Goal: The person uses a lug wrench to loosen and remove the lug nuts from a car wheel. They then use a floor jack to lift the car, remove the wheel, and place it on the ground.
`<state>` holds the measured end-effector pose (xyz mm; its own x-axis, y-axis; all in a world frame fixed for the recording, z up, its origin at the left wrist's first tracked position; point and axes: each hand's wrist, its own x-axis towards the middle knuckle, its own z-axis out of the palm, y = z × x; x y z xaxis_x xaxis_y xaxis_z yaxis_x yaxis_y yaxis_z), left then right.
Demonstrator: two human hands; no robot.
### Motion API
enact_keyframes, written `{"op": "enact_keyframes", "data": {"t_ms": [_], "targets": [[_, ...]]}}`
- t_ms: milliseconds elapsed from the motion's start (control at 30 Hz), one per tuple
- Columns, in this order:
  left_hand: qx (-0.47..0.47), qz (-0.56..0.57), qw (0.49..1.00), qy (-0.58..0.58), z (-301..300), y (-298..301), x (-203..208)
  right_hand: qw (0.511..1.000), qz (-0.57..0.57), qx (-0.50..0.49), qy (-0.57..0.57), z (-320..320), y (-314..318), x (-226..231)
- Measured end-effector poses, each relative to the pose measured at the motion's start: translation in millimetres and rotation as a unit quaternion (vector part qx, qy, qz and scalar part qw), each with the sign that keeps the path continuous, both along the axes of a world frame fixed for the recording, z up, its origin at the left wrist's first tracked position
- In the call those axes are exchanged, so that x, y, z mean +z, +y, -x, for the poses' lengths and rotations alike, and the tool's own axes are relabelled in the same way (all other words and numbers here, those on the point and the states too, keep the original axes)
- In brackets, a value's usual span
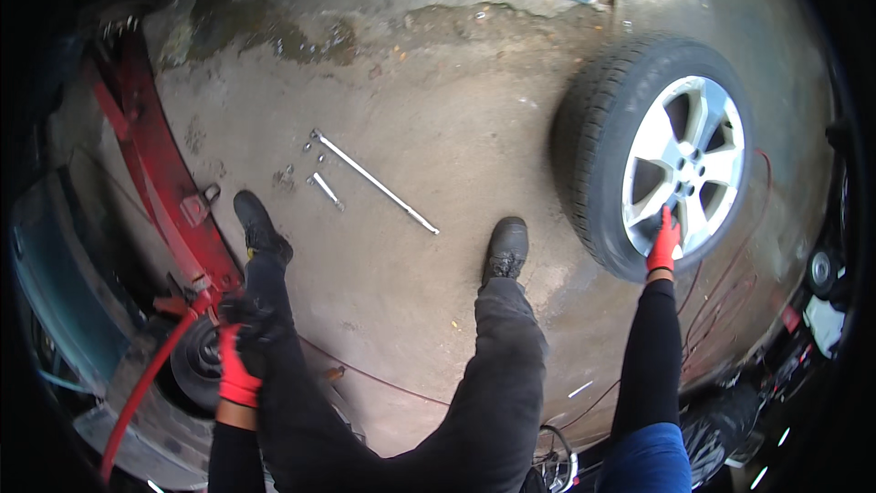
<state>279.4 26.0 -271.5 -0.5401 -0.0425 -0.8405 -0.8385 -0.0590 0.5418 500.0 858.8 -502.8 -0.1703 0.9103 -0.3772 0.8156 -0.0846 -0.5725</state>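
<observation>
At the right a car wheel [598, 146] stands on its tread, a black tyre round a silver spoked rim. My right hand [665, 239], in a red and black glove, grips the rim's lower left between spokes, one finger along a spoke. My left hand [240, 361], gloved alike, is low beside my left thigh, close to a red floor jack [164, 160] and its red handle [146, 383]. Its dark fingers blend into my trousers, so their grip is hidden. Just behind that hand, a round wheel hub [193, 365] shows on the car.
Between my feet and the far wet patch lie a long silver bar [374, 181], a shorter silver tool [326, 192] and several small metal pieces [307, 148]. A red hose [383, 383] crosses the floor behind my legs. A car body [68, 283] borders the left side.
</observation>
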Motion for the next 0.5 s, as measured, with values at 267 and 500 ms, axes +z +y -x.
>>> {"op": "enact_keyframes", "data": {"t_ms": [267, 500], "targets": [[-0.265, 0.102, 0.93, -0.235, -92.6, 154.1, -13.8, 0.927, 0.304, -0.167, 0.144, 27.0, 9.3, 1.2], [-0.034, 0.039, 0.97, -0.237, -71.9, 136.4, -24.4, 0.927, 0.279, -0.194, 0.157, 137.9, -46.3, -19.4]]}}
